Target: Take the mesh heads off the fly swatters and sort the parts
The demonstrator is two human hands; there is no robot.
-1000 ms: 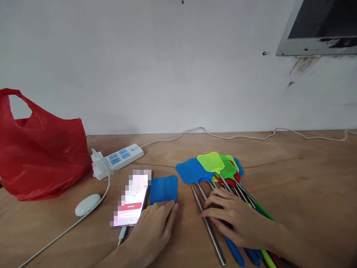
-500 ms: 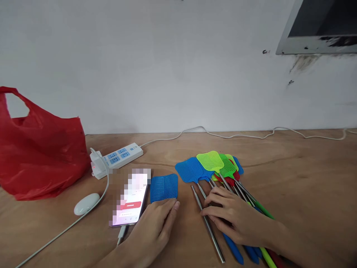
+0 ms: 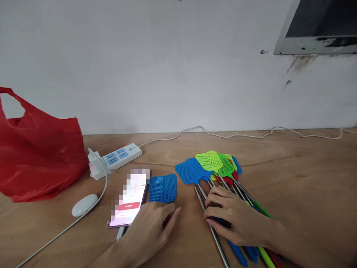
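Note:
My left hand (image 3: 152, 227) lies flat on the wooden table, fingers stretched out, its fingertips just short of a loose blue mesh swatter head (image 3: 163, 188). A lit phone (image 3: 128, 204) lies right beside that hand. My right hand (image 3: 234, 217) rests palm down on the metal rods of a fanned bunch of fly swatters (image 3: 214, 167), with blue, green and red heads. Its fingers are curled over the rods near a bare metal rod (image 3: 213, 230). Coloured handles stick out below the wrist.
A red plastic bag (image 3: 39, 149) stands at the left. A white power strip (image 3: 114, 158) with a plugged charger, a white oval gadget (image 3: 83, 204) and white cables lie on the table (image 3: 306, 175). A grey frame (image 3: 318, 29) hangs on the wall at top right.
My right hand has slid slightly toward me along the rods, and the bare rod moved with it. My left hand has barely shifted. The view drifted a little.

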